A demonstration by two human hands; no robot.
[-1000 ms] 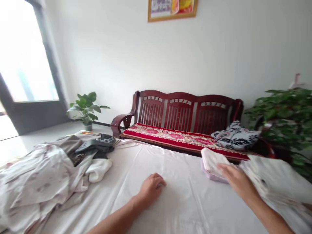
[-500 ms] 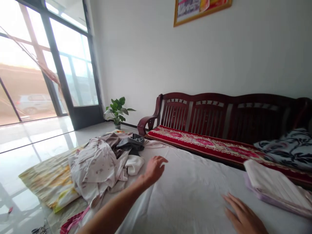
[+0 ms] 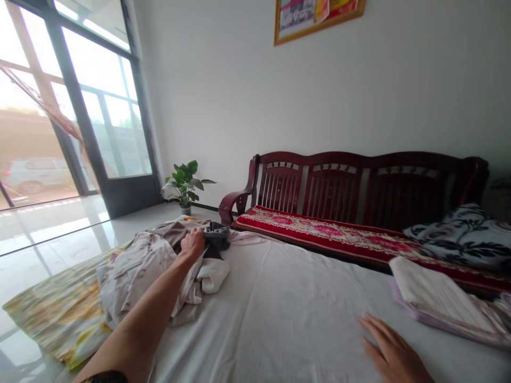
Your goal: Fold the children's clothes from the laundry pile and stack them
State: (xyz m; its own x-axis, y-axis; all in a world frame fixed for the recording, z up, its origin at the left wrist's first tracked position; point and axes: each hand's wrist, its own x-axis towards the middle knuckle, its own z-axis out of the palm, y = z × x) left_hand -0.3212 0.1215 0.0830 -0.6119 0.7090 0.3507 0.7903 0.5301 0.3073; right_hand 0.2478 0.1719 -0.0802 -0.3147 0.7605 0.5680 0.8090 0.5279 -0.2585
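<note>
My left hand [image 3: 193, 243] reaches into a pile of clothes on the left, its fingers curled down on a dark grey garment [image 3: 217, 232] at the top of the pile. Under my forearm lies a white patterned garment [image 3: 133, 266], partly hidden by the arm. A small white piece of cloth [image 3: 214, 275] rests at the pile's right side. My right hand [image 3: 393, 348] hovers over or rests on the white sheet [image 3: 291, 303], fingers stretched out, holding nothing. To its right sits a stack of folded clothes [image 3: 443, 298], white over pale purple.
A yellow floral cloth [image 3: 51, 308] spreads under the pile at the left. Behind the sheet stands a dark red wooden sofa [image 3: 331, 191] with a red floral cover and a patterned pillow [image 3: 467, 236]. A potted plant [image 3: 186, 183] stands near the glass door [image 3: 115, 122].
My left hand has moved left and away from me, from above the sheet onto the clothes pile. My right hand stays nearly in place, and the view has shifted slightly right.
</note>
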